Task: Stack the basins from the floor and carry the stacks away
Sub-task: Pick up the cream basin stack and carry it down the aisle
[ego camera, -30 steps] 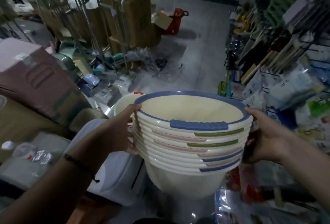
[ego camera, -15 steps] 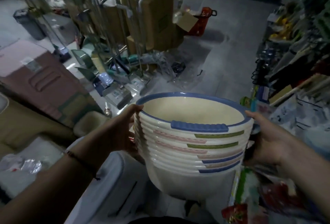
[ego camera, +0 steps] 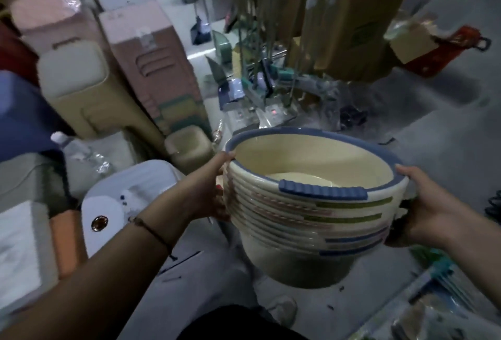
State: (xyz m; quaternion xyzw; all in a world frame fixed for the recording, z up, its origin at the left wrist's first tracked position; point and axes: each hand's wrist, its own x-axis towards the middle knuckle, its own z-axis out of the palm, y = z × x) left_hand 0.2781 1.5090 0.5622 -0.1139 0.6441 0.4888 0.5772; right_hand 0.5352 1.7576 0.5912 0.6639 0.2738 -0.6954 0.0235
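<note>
The nested basin stack [ego camera: 311, 215] is held level between left hand [ego camera: 208, 193] and right hand [ego camera: 423, 209], each clamped on an opposite rim, equally near.

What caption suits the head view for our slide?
Left hand and right hand hold a stack of nested cream basins above a cluttered shop floor.

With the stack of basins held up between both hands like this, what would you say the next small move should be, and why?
Probably keep the stack of basins level and step forward along the bare grey floor. The left hand and right hand already grip opposite sides of the rims, the stack hangs clear of the floor, and pink storage bins crowd the left side.
</note>
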